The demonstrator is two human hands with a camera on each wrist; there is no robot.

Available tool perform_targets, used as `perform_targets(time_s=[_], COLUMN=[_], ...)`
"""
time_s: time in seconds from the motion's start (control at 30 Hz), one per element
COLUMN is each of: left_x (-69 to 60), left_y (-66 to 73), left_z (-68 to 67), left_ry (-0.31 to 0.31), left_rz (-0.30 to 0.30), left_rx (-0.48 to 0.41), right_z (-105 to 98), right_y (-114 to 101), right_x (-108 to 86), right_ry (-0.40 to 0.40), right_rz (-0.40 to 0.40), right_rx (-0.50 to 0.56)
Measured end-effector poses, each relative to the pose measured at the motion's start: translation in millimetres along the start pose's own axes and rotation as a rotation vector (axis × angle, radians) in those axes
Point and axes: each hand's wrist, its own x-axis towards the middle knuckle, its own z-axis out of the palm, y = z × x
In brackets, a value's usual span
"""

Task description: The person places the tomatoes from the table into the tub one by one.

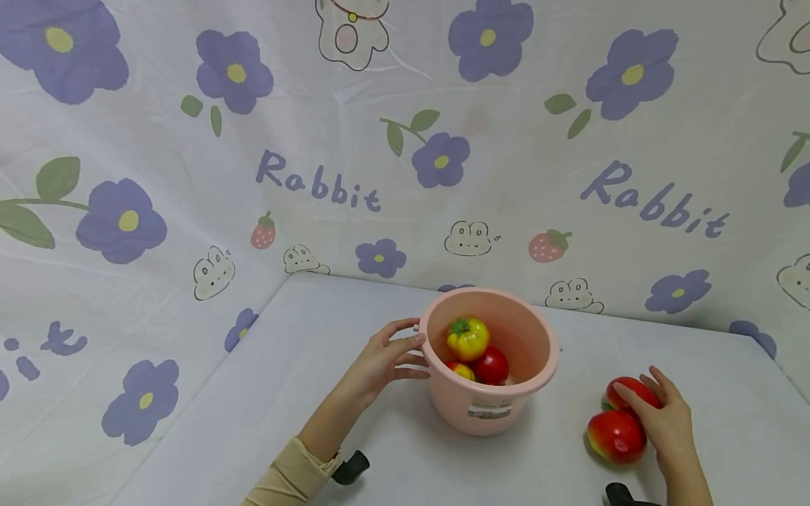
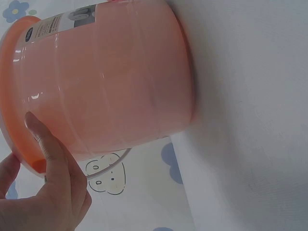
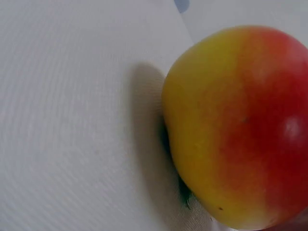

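A pink bucket (image 1: 468, 407) stands upright on the table, holding a yellow tomato (image 1: 468, 341), a red tomato (image 1: 491, 365) and a partly hidden red-and-yellow one (image 1: 460, 370). At its left side my left hand (image 1: 389, 358) grips the rim, with fingers along the outer wall (image 2: 120, 86). To the right of the bucket, my right hand (image 1: 671, 418) holds a red tomato (image 1: 633, 393) between thumb and fingers. Just nearer lies another red tomato with a yellow patch (image 1: 616, 437). A red-and-yellow tomato (image 3: 240, 130) fills much of the right wrist view, green leaves beneath it.
A white cloth (image 1: 380, 464) covers the table. Printed fabric with flowers and rabbits (image 1: 405, 211) hangs behind and at the left. Black camera mounts show beside the left wrist (image 1: 351, 467) and right wrist (image 1: 620, 494).
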Motion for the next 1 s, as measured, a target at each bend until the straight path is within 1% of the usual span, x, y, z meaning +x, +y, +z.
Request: perform_targets(time_s=[0.17,0.37,0.6,0.8,1.0], left_x=[0.2,0.3,-0.3,-0.5,-0.6], left_y=[-0.1,-0.2,0.5,0.8,0.3], left_z=[0.4,0.4,0.5,1.0,0.7], left_ry=[0.0,-0.002,0.005,0.008,0.006], left_rz=[-0.003,-0.003,0.0,-0.001,0.005], left_rx=[0.004,0.002,0.004,0.009,0.008], right_z=[-0.2,-2.5,-5.4,-5.1,-3.9], right_y=[-1.6,-9.4,-26.4,-41.6,-58.9], right_x=[-1.7,-5.3,-7.6,-13.4,-20.5], right_ry=[0.025,0.05,0.073,0.092,0.098], right_rz=[-0.002,-0.021,-0.058,-0.079,-0.128], right_rx=[0.008,0.012,0.002,-0.002,0.004])
